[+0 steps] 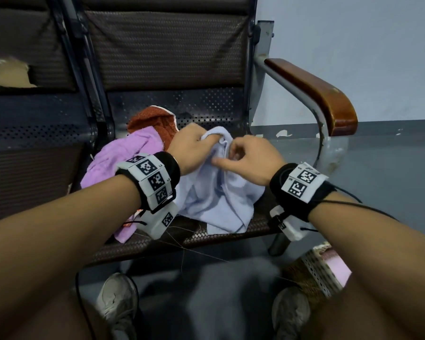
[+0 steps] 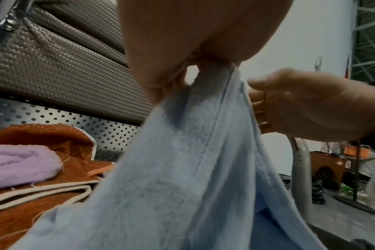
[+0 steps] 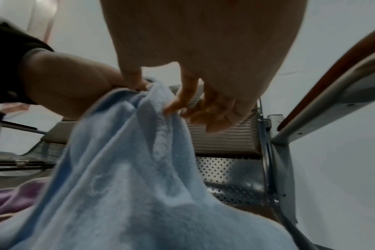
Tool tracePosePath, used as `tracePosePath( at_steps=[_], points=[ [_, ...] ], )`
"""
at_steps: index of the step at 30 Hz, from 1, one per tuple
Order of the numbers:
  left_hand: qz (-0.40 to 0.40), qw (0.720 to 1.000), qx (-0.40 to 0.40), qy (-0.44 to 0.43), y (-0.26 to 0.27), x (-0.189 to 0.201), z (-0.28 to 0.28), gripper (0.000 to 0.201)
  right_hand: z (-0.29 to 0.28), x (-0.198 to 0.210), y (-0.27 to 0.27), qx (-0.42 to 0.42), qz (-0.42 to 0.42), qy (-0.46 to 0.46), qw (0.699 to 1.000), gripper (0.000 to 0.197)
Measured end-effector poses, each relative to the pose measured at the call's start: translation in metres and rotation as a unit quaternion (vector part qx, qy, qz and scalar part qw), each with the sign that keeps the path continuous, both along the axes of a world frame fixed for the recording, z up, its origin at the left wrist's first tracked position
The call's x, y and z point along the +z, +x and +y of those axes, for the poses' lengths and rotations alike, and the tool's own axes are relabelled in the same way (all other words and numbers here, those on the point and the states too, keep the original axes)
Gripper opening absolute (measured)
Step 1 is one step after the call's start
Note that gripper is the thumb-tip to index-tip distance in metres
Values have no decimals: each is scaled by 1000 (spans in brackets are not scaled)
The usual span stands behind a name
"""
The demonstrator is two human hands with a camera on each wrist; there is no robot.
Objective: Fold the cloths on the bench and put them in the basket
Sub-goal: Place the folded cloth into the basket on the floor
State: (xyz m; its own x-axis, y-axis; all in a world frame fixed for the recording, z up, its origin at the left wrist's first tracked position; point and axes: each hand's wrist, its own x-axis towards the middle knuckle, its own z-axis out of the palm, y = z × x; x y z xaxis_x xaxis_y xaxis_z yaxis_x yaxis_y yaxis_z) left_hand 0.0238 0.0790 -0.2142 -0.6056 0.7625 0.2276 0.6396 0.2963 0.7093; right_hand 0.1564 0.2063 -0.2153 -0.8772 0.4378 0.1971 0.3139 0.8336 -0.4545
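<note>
A light blue cloth point(image 1: 214, 200) lies bunched on the bench seat point(image 1: 206, 238), its top lifted. My left hand point(image 1: 206, 141) grips the raised top of it; in the left wrist view the blue cloth point(image 2: 182, 169) hangs down from the left hand point(image 2: 214, 64). My right hand point(image 1: 231, 153) is just to the right, fingers curled, and pinches a fold of the blue cloth point(image 3: 128, 177) between thumb and index finger point(image 3: 173, 104). A purple cloth point(image 1: 123, 155) and a rust-orange cloth point(image 1: 155, 119) lie crumpled behind and to the left. The woven basket point(image 1: 314, 268) stands on the floor at lower right.
A pink cloth point(image 1: 334, 263) lies in the basket. The bench's wooden armrest point(image 1: 317, 92) curves down on the right, and its padded backrest point(image 1: 167, 52) rises behind the cloths. My shoes point(image 1: 118, 300) are on the floor below the seat's front edge.
</note>
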Motion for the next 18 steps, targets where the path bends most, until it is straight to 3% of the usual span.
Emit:
tracePosePath(
  at_steps=[2, 4, 6, 8, 10, 14, 18],
  points=[
    [13, 999, -20, 21, 1, 3, 1, 43, -3, -6, -5, -13, -40, 19, 999, 53],
    [-21, 998, -22, 56, -1, 1, 2, 17, 2, -8, -8, -34, -24, -8, 999, 46],
    [-41, 996, 19, 71, -4, -1, 0, 9, 11, -6, -9, -36, 16, -114, 993, 42],
    [-38, 996, 55, 67, -11, -5, -3, 8, 15, -3, -7, -20, 64, -283, 957, 32],
    [-2, 995, 89, 51, -19, -4, -7, 5, 16, -2, -4, -10, 90, -367, 926, 29],
    [2, 995, 97, 30, -31, -3, -13, 30, 20, -2, -3, -35, 96, -352, 930, 36],
    [-113, 993, 6, 24, -22, 0, -8, 43, 20, 8, -9, -83, 175, -247, 949, 33]
  ],
)
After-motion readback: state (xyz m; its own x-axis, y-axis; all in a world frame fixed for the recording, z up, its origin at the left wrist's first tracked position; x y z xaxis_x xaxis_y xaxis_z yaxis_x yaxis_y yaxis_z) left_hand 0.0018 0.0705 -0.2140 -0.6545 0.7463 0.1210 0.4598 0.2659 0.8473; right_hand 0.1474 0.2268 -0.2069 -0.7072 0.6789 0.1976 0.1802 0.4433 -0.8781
